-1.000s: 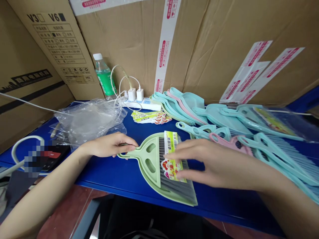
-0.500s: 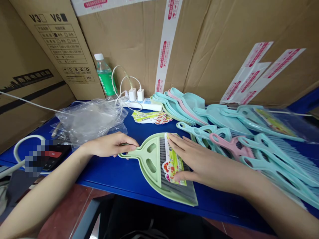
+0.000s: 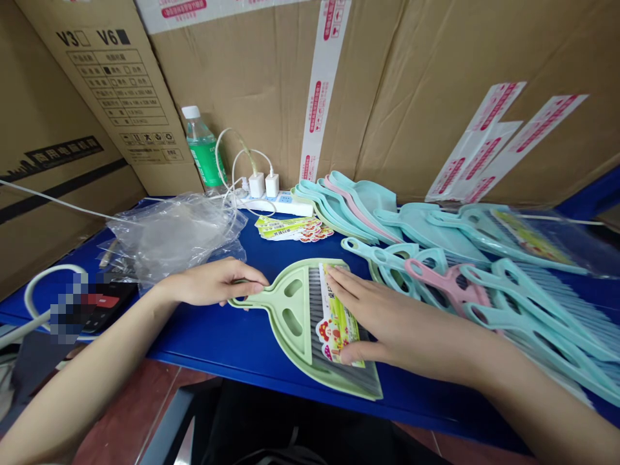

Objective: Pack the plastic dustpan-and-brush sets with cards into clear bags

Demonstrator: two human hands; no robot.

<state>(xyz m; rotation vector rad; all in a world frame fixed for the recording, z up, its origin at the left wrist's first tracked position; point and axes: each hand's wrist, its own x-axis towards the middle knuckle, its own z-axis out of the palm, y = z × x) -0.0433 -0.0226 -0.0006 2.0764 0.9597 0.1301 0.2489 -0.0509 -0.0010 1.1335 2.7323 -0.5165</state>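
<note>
Head cam: my right hand [image 3: 382,316] covers a good chunk of the printed card [image 3: 334,332], and I can't tell if that card wraps under the bristles. Fingers there are stretched flat on it, nearly together, thumb spread away. My left hand [image 3: 225,281] has its fingers clamped on the stacked handles, so the grips are half hidden. The dark gadget [image 3: 110,314] at near left is partly pixelated, and some light blue brushes [image 3: 535,344] run off the right edge.

The green brush [image 3: 304,316] sits nested on the green dustpan [image 3: 283,342], mid-table, close to the near edge. Handles point left, bristles right; long axis goes left to right, wide end angled slightly nearer.

Table [image 3: 203,339] is blue. Crumpled plastic bags [image 3: 179,226] on the left, bottle [image 3: 206,158] and power strip [image 3: 295,205] behind, more dustpans [image 3: 421,226] far right. Cardboard boxes [image 3: 261,84] wall off the far side; reddish tile floor [image 3: 116,407] below.
</note>
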